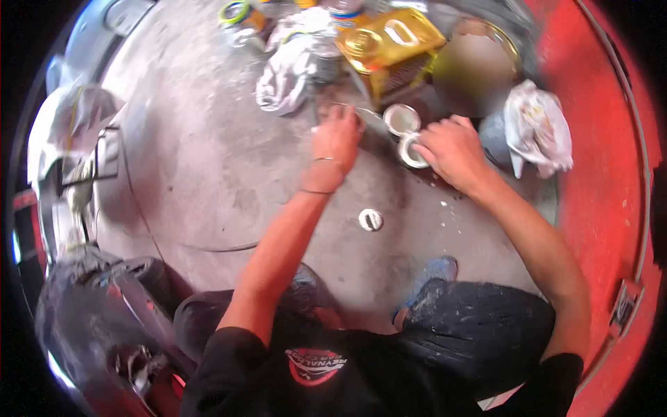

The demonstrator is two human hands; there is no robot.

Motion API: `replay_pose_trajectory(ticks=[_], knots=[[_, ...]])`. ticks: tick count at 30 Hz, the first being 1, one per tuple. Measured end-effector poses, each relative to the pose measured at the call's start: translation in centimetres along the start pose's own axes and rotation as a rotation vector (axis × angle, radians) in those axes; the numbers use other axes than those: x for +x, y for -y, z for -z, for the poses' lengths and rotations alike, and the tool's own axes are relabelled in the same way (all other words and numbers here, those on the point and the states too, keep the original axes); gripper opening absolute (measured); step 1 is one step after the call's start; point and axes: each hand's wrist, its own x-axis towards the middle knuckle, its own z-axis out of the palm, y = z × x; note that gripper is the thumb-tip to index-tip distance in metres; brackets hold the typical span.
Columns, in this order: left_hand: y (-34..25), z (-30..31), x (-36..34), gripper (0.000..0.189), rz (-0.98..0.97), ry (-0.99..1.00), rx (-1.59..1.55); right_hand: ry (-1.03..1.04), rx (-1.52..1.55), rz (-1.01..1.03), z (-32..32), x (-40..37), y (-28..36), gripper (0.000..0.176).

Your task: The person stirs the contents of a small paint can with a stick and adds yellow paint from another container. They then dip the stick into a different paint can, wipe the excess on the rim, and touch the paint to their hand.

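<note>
My left hand [337, 135] reaches down to the floor with its fingers curled, slightly smeared by motion. What lies in its fingers, if anything, is hidden; a dark shape shows at the fingertips. To its right, my right hand [451, 149] is closed at the side of a small round can [413, 151] with a white rim, the thumb over the edge. Touching or just behind that can is a second round white piece [401, 119], a lid or another small can. Closer to my feet, a small white disc with a dark mark [370, 219] lies flat on the floor.
A gold rectangular tin [392, 48] stands beyond my hands. Left of it are crumpled white plastic [288, 73] and a green-rimmed can [242, 17]. A large round tin [476, 69] and a plastic-wrapped container [535, 128] stand near the red panel [604, 208]. A cable [215, 248] crosses the floor.
</note>
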Motion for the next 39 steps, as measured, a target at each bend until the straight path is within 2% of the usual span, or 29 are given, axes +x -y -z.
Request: replay_pose_trajectory(ticks=[1,2,3,4,6,7,8,9,10,12,15,18,20,22,23,24,26,28,30,33,35,37,39], knots=[[0.2,-1.1,0.5,0.039,0.016,-0.029,0.024,0.064,-0.115,0.027,0.4,0.1,0.5,0.021],[-0.3,-0.6,0.9,0.030,0.034,0.074,0.092,0.123,-0.149,0.019,0.8,0.3,1.0,0.020],[1.1,-3.9,1.6,0.025,-0.004,0.039,0.086,0.176,-0.175,0.023,0.9,0.6,1.5,0.019],[1.0,-4.7,1.6,0.023,-0.012,-0.009,0.109,0.246,-0.105,-0.045,1.0,0.9,2.0,0.019],[-0.9,-1.8,0.6,0.023,0.087,-0.034,0.108,0.361,0.048,-0.153,1.3,1.5,2.3,0.024],[-1.0,-3.0,0.9,0.025,0.090,-0.096,0.098,0.320,0.171,-0.204,0.7,1.4,1.8,0.024],[-1.2,-3.0,0.7,0.029,0.113,-0.136,0.067,0.193,0.188,-0.156,0.2,1.1,1.3,0.021],[-1.3,-3.9,1.3,0.036,0.139,-0.082,0.105,0.064,0.116,-0.027,0.0,1.0,0.9,0.017],[-1.5,-2.6,1.0,0.045,0.137,-0.029,0.086,0.040,0.006,0.057,-0.1,1.2,0.7,0.017],[-1.6,-4.2,0.8,0.054,0.143,-0.144,0.108,0.143,-0.044,0.046,-0.7,0.9,-0.3,0.016],[-1.1,-4.5,0.3,0.051,0.096,-0.142,0.126,0.323,0.041,-0.101,-0.4,0.8,0.0,0.015],[-0.2,-7.3,0.6,0.046,0.084,-0.275,0.045,0.266,0.203,-0.157,-1.4,1.1,-1.1,0.013],[0.6,-6.0,-0.1,0.043,0.023,-0.236,-0.021,0.101,0.073,-0.004,-0.4,1.6,0.1,0.014],[1.1,-4.4,-0.9,0.039,-0.016,-0.236,-0.085,0.170,-0.132,0.099,-0.1,1.7,-0.3,0.017],[1.7,-4.4,-0.5,0.039,-0.048,-0.155,-0.042,0.238,-0.157,0.073,-0.1,1.6,-0.4,0.019],[3.0,-5.8,-0.5,0.042,-0.207,-0.329,-0.048,0.291,-0.118,0.015,0.2,1.7,0.1,0.023],[2.3,-3.0,-0.4,0.049,-0.056,-0.127,-0.233,0.320,0.028,-0.074,0.2,1.6,0.1,0.026],[2.1,-2.3,-0.2,0.049,0.001,-0.041,-0.202,0.259,0.125,-0.138,0.2,1.5,0.3,0.025],[1.3,-0.5,-0.5,0.048,0.025,-0.006,-0.220,0.173,0.043,-0.065,0.8,1.2,0.3,0.027],[1.1,0.2,-1.1,0.050,0.042,-0.027,-0.272,0.215,0.027,-0.073,0.9,0.9,0.0,0.029],[1.5,0.4,-1.7,0.053,-0.003,-0.091,-0.372,0.304,0.093,-0.119,1.1,0.9,-0.1,0.031],[2.0,0.1,-2.1,0.059,-0.027,-0.141,-0.452,0.286,0.192,-0.194,1.1,1.0,0.1,0.031],[3.3,-0.6,-2.3,0.060,-0.176,-0.371,-0.444,0.231,0.232,-0.222,1.1,1.1,0.0,0.031]])
